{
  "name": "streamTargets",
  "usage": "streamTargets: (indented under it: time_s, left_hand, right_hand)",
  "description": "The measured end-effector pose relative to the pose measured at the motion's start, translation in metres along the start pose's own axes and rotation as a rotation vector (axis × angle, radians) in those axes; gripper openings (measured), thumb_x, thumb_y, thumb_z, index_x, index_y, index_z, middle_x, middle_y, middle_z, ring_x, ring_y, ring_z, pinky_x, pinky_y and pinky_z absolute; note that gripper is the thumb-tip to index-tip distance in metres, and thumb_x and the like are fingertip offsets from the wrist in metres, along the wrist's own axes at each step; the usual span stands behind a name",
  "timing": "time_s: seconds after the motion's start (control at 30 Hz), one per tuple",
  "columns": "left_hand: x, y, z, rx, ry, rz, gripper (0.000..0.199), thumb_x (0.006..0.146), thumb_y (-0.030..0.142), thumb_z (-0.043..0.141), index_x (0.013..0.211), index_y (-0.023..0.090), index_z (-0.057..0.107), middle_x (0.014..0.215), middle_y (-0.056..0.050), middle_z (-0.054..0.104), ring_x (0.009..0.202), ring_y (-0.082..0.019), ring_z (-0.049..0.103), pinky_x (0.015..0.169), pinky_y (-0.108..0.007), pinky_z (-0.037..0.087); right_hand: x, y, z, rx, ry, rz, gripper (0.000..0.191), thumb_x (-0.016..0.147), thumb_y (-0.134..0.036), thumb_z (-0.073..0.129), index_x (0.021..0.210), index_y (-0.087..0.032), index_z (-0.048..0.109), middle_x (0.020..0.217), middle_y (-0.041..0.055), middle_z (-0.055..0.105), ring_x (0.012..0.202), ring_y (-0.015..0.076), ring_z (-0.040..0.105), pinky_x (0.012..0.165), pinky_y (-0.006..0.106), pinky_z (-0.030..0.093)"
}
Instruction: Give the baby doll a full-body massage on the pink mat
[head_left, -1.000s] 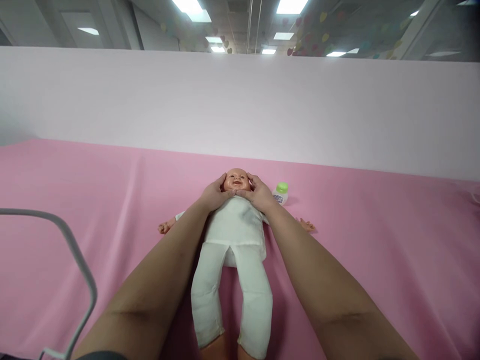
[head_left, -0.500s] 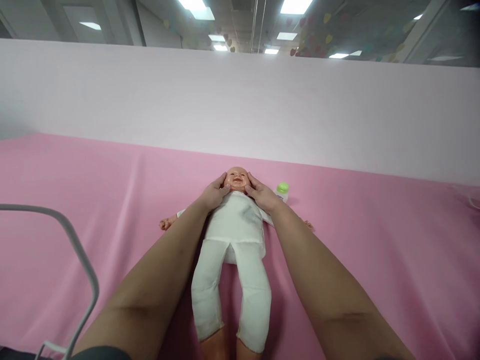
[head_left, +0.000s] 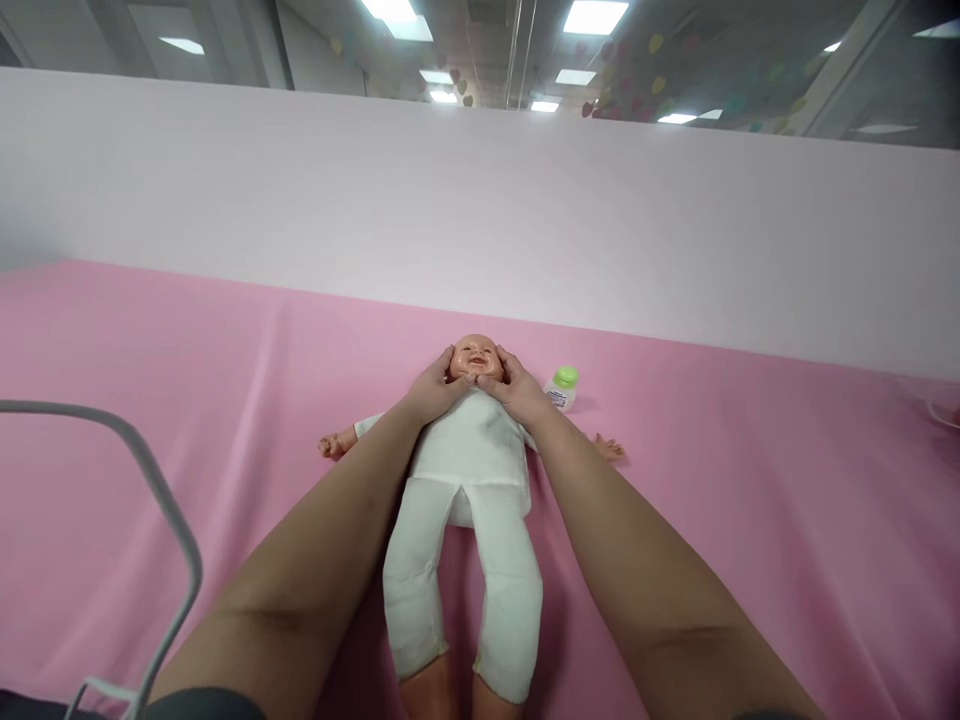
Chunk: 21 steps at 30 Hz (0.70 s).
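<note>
Both thumbs (head_left: 465,381) have closed inward since the frame half a second ago, from either side of the lower face to just under the chin, where their tips now nearly meet. Clothed trunk and legs show no clear shift.

Subject item: one doll (head_left: 471,440), on its back on a pink cover (head_left: 712,450), between the forearms, legs toward the person. Grip, left hand (head_left: 437,388): curved around one side of the doll's head (head_left: 477,352), fingers along the cheek. Grip, right hand (head_left: 523,391): matching hold on the opposite side. Pressure applied cannot be determined.

Handling, as judged: the two palms should bear equally so that the head stays centred and level. Thumb pads should rest flat and light on the chin, clear of the throat, and slide along the contour without digging in. Wrists are best kept low and relaxed.

Materials: the head appears to be smooth, glossy moulded plastic, rounded, likely slippery if coated. White top and trousers (head_left: 420,580) are matt, soft-looking fabric. The cover is smooth, with long shallow folds. Beside the right hand stands a small translucent bottle (head_left: 560,397) with a rounded green cap (head_left: 566,376); its label is illegible.
</note>
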<state>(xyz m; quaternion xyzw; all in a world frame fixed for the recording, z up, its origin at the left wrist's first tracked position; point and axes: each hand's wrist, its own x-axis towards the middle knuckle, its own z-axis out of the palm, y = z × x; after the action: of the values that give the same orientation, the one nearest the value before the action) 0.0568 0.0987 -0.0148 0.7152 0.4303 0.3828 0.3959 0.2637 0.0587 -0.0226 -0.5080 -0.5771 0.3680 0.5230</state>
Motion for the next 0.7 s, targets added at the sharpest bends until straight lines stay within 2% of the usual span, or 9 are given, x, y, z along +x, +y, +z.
streamTargets:
  time_s: [0.13, 0.37, 0.6, 0.7]
  left_hand:
    - [-0.006, 0.007, 0.002, 0.045, 0.024, 0.021, 0.104, 0.084, 0.062, 0.074, 0.167, 0.017, 0.031, 0.161, -0.014, 0.051, 0.143, -0.032, 0.055, 0.118, -0.040, 0.043]
    - [-0.004, 0.005, 0.004, 0.024, 0.041, 0.006, 0.096, 0.088, 0.053, 0.072, 0.166, 0.015, 0.032, 0.161, -0.013, 0.052, 0.144, -0.031, 0.053, 0.119, -0.039, 0.042]
    - [0.007, -0.010, 0.007, -0.114, 0.053, 0.010, 0.082, 0.095, 0.050, 0.062, 0.165, 0.015, 0.035, 0.166, -0.011, 0.044, 0.154, -0.026, 0.041, 0.126, -0.038, 0.031]
    - [0.012, -0.017, 0.010, -0.192, 0.066, 0.014, 0.078, 0.098, 0.051, 0.058, 0.164, 0.015, 0.037, 0.164, -0.011, 0.046, 0.152, -0.025, 0.045, 0.124, -0.038, 0.035]
  right_hand:
    - [0.002, 0.004, 0.008, 0.051, 0.079, 0.008, 0.109, 0.069, -0.056, 0.092, 0.161, -0.028, 0.042, 0.160, 0.0073, 0.052, 0.142, 0.0286, 0.055, 0.122, 0.045, 0.042]
    - [0.002, 0.003, 0.007, 0.152, 0.055, 0.006, 0.109, 0.067, -0.050, 0.094, 0.160, -0.023, 0.044, 0.159, 0.0091, 0.053, 0.143, 0.0285, 0.054, 0.122, 0.044, 0.042]
    - [-0.003, -0.006, 0.001, 0.200, -0.035, 0.009, 0.093, 0.079, -0.061, 0.083, 0.159, -0.028, 0.047, 0.159, 0.0028, 0.053, 0.148, 0.0271, 0.050, 0.125, 0.044, 0.038]
    - [-0.004, -0.007, 0.000, 0.230, -0.089, 0.047, 0.086, 0.087, -0.064, 0.074, 0.160, -0.032, 0.043, 0.159, 0.0005, 0.054, 0.145, 0.0257, 0.053, 0.122, 0.045, 0.042]
